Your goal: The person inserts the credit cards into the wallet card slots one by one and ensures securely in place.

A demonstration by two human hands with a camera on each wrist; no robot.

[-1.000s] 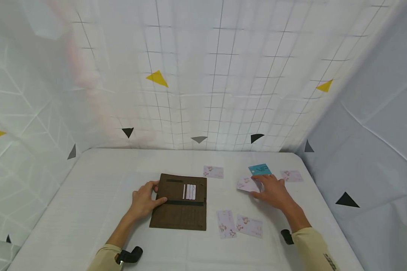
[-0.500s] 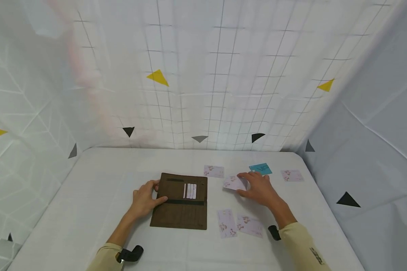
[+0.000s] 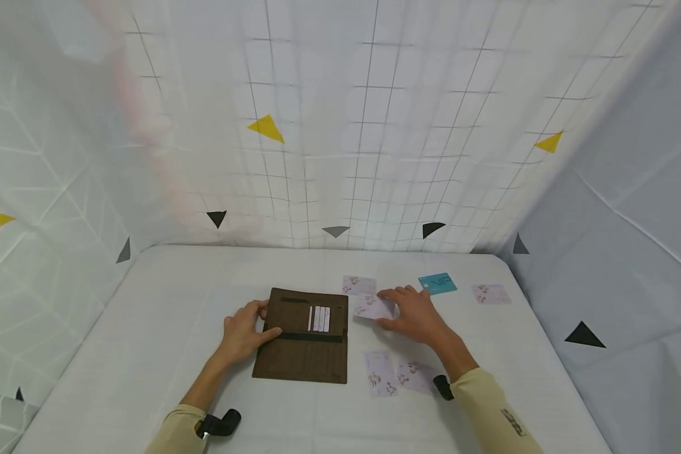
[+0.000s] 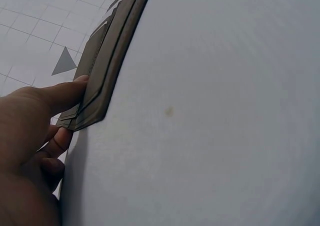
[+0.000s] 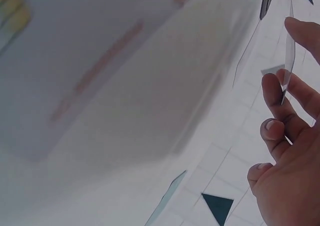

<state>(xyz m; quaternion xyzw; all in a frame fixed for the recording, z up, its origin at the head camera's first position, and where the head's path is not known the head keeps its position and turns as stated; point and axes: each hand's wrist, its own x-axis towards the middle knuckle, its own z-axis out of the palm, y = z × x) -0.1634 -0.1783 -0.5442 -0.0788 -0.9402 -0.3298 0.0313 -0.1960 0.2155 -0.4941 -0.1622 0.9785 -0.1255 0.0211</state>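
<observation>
A brown wallet [image 3: 301, 362] lies unfolded on the table, several light cards showing in its upper slots. My left hand [image 3: 243, 334] grips the wallet's left edge, thumb on top near the fold; the left wrist view shows the thumb and fingers of that hand [image 4: 35, 131] pinching the wallet's [image 4: 112, 61] corner. My right hand [image 3: 417, 314] holds a pink-patterned card [image 3: 372, 307] by its edges, just right of the wallet. In the right wrist view, the thumb and fingers of the right hand [image 5: 295, 136] pinch the card [image 5: 289, 51], seen edge-on.
A pink-patterned card [image 3: 359, 285] lies behind the held one. A blue VIP card [image 3: 438, 283] and another pink card [image 3: 490, 294] lie at the back right. Two more, one upright [image 3: 381, 374] and one sideways [image 3: 413, 376], lie in front, beside the wallet.
My right hand has carried the pink-patterned card leftward, from beside the blue card to near the wallet. My left hand has kept its grip on the wallet, which has not moved noticeably.
</observation>
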